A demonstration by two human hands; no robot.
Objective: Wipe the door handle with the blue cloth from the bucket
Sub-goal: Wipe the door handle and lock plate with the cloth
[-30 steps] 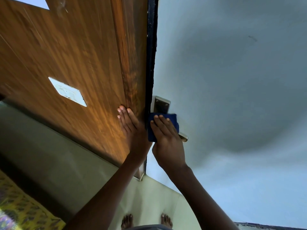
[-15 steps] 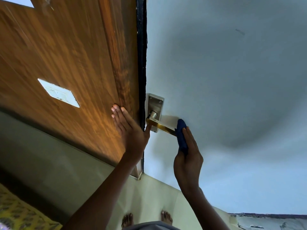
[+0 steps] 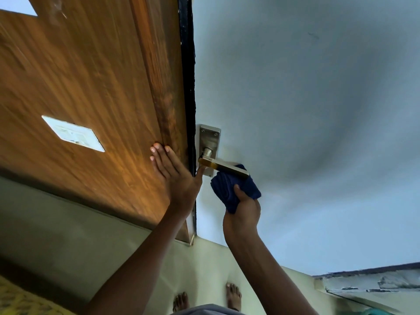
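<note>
A metal lever door handle (image 3: 221, 165) sticks out from a silver backplate (image 3: 209, 137) on the pale blue door (image 3: 306, 110). The dark blue cloth (image 3: 229, 189) is bunched under the lever's outer end and touches it from below. My right hand (image 3: 244, 208) grips the cloth from underneath, thumb on its front. My left hand (image 3: 175, 171) lies flat with fingers spread on the brown wooden panel (image 3: 91, 87), its thumb against the door's black edge (image 3: 188, 87) beside the handle's base. The bucket is out of sight.
A white switch plate (image 3: 73, 133) sits on the wooden panel to the left. My bare feet (image 3: 233, 296) stand on pale floor tiles below. A yellow patterned fabric (image 3: 20, 301) shows at the bottom left, and a worn blue-white edge (image 3: 368, 283) at the bottom right.
A second ago my right hand pressed the cloth over the handle's base. It slid out along the lever to its end and now holds the cloth under the lever. My left hand stayed put.
</note>
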